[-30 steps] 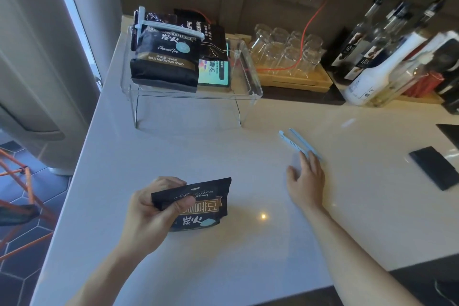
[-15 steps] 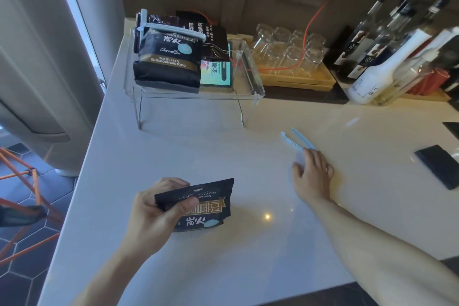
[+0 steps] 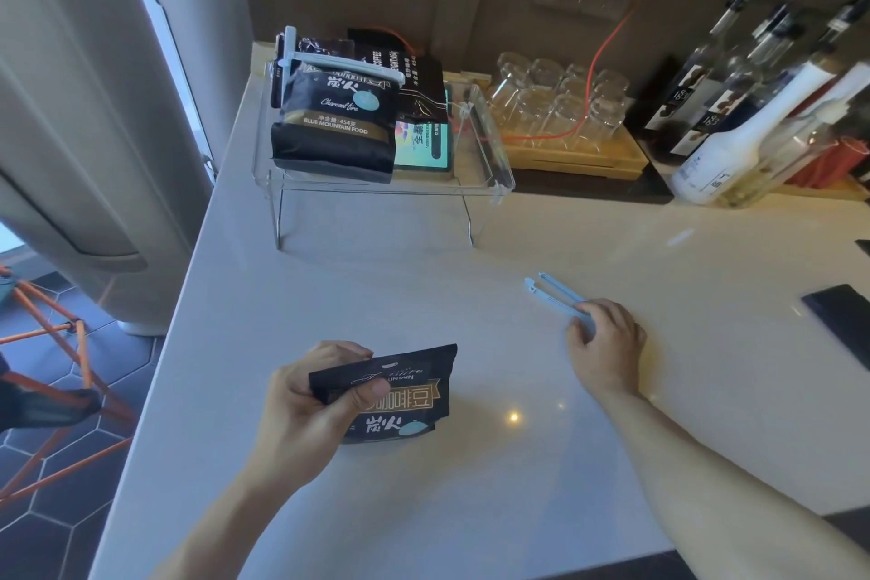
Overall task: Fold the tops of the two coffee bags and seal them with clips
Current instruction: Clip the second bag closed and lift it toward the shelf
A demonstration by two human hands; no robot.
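My left hand [image 3: 313,405] grips a black coffee bag [image 3: 405,396] by its folded top, holding it upright on the white counter near me. To the right, my right hand [image 3: 605,344] rests on the near end of a pale blue sealing clip [image 3: 553,297] that lies open on the counter, fingers curled over it. A second black coffee bag [image 3: 334,127] stands on a clear acrylic shelf [image 3: 489,160] at the back left, with a white clip [image 3: 343,64] closed across its folded top.
Behind the clipped bag on the shelf stand other dark packets [image 3: 414,75] and a green box [image 3: 423,146]. A wooden tray of upturned glasses [image 3: 565,104] and several bottles [image 3: 734,108] line the back wall. A black phone [image 3: 838,320] lies far right. The counter edge drops off at left.
My right hand has slid forward and curled its fingers onto the blue clip's near end. My left hand keeps the bag in the same place.
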